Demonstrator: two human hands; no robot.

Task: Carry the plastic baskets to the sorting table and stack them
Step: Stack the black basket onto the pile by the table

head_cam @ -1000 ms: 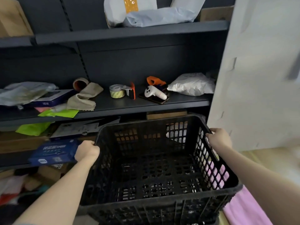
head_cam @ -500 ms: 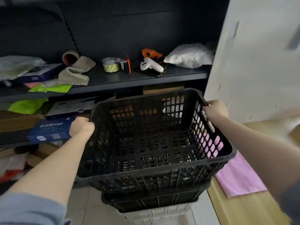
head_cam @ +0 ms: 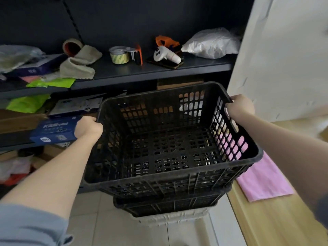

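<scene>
An empty black plastic basket (head_cam: 168,174) with lattice walls fills the middle of the view, held up in the air. My left hand (head_cam: 88,129) grips its left rim and my right hand (head_cam: 239,108) grips the handle slot on its right rim. Directly below it a second black basket (head_cam: 168,205) sits nested in a white basket (head_cam: 170,218) on the tiled floor.
A dark shelf unit (head_cam: 159,71) stands straight ahead with a tape dispenser (head_cam: 124,55), a white controller (head_cam: 166,55), cloths, bags and boxes. To the right are a white wall panel (head_cam: 284,59) and a wooden table (head_cam: 275,219) with a pink cloth (head_cam: 262,181).
The basket has come up off the stack, showing the black and white baskets beneath. My view has tilted downward. Both hands keep the same grip.
</scene>
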